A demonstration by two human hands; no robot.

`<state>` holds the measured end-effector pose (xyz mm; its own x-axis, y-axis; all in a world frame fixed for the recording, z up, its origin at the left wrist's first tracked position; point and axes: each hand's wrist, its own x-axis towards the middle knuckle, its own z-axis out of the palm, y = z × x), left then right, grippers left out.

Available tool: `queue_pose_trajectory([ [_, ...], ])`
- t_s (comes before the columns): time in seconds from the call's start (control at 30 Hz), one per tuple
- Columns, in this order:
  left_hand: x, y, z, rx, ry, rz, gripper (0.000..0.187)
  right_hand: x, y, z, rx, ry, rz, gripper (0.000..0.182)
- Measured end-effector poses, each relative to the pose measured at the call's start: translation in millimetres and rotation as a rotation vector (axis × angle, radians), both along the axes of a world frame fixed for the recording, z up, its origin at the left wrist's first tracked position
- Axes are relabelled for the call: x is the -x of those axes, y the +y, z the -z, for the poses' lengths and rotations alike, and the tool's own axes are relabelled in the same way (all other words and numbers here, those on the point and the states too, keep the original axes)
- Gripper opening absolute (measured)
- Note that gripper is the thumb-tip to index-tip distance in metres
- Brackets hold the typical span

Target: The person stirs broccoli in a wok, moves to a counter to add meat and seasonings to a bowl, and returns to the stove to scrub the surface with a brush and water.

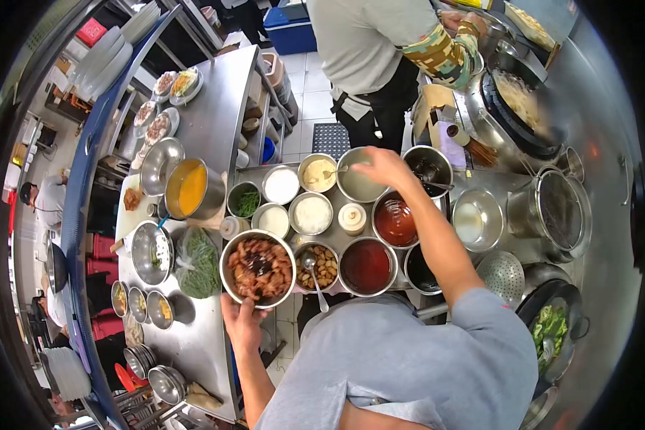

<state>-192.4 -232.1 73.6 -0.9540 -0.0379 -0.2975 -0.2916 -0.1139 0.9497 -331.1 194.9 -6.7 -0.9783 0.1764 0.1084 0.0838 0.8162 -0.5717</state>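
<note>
My left hand (242, 319) grips the lower rim of a steel bowl (291, 271) that holds pieces of meat (254, 264) with a dark sauce on top. Reaching out over the rows of seasoning containers, my right hand (378, 166) is above a pot of pale liquid (362, 184), its fingers closed near a spoon handle; what they hold is too small to make out. Beside that pot stands a container of pale yellow paste (318, 174). Red sauce (397, 221) lies below my right forearm. A spoon (315, 276) rests in a container next to the meat bowl.
A co-worker (373, 50) stands ahead, near a wok (512, 107) with frothy contents. To the left, a steel counter (211, 107) carries bowls, plates and a bag of greens (198, 264). At right are a strainer (560, 208), a perforated ladle (502, 278) and a wok of green vegetables (550, 333).
</note>
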Motion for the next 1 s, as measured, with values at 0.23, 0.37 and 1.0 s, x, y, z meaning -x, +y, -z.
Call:
queue_pose_trajectory([
  [0.23, -23, -56, 34, -0.049, -0.02, -0.177, 0.021, 65, -64, 50, 0.386, -0.057, 0.01, 0.033],
  [0.37, -15, -71, 56, -0.058, -0.109, -0.105, 0.019, 58, -81, 22, 0.065, -0.025, -0.002, 0.026],
  [1.0, 35, 3, 65, -0.007, -0.185, 0.056, 0.023, 75, -31, 38, 0.478, -0.181, 0.156, 0.023],
])
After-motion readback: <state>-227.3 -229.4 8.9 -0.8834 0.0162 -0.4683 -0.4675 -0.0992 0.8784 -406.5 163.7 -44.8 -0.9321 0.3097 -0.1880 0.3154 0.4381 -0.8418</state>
